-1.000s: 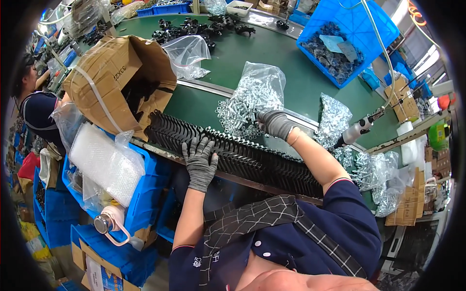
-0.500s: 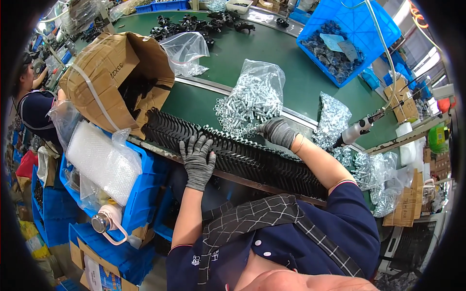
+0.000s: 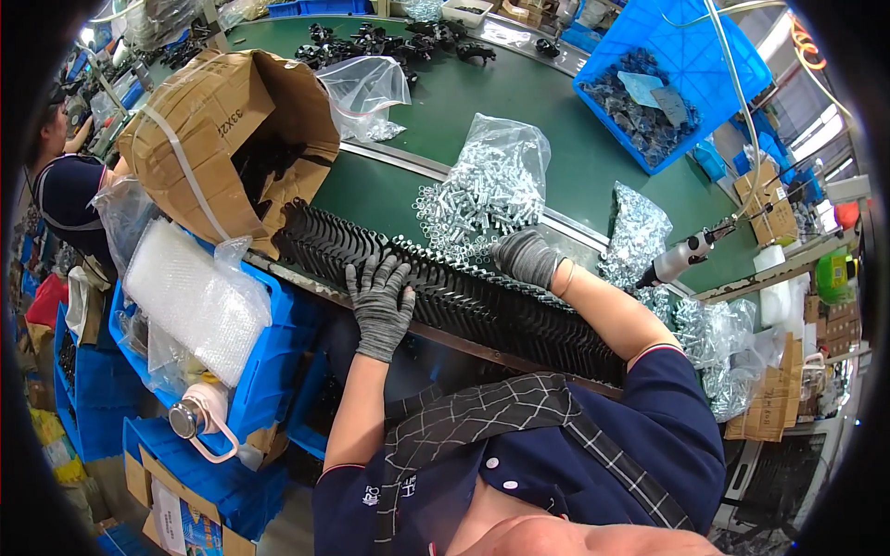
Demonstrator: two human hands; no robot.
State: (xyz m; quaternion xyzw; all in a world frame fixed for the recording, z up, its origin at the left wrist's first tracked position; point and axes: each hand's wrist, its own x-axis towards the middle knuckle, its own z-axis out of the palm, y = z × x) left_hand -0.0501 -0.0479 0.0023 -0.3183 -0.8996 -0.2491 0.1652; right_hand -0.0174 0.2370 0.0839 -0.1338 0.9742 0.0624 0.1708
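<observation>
A long row of thin, curved black parts (image 3: 464,308) stands packed side by side along the near edge of the bench. Small silvery metal sleeves line part of its far edge. My left hand (image 3: 381,308), in a grey glove, lies on the row with its fingers spread. Beside the row's far edge, my gloved right hand (image 3: 527,258) has its fingers curled together; whatever is in them is hidden. Just beyond it, a pile of loose metal sleeves (image 3: 450,218) spills from a clear plastic bag (image 3: 524,148).
An open cardboard box (image 3: 199,120) holding dark parts lies at the left. A power screwdriver (image 3: 681,259) hangs at the right, near another bag of metal pieces (image 3: 635,227). Across the bench sits a tilted blue crate (image 3: 681,56). A co-worker (image 3: 69,185) is at far left.
The whole view has shifted slightly. My right hand stays by the metal sleeves with its fingers still curled, and my left hand stays spread on the black parts.
</observation>
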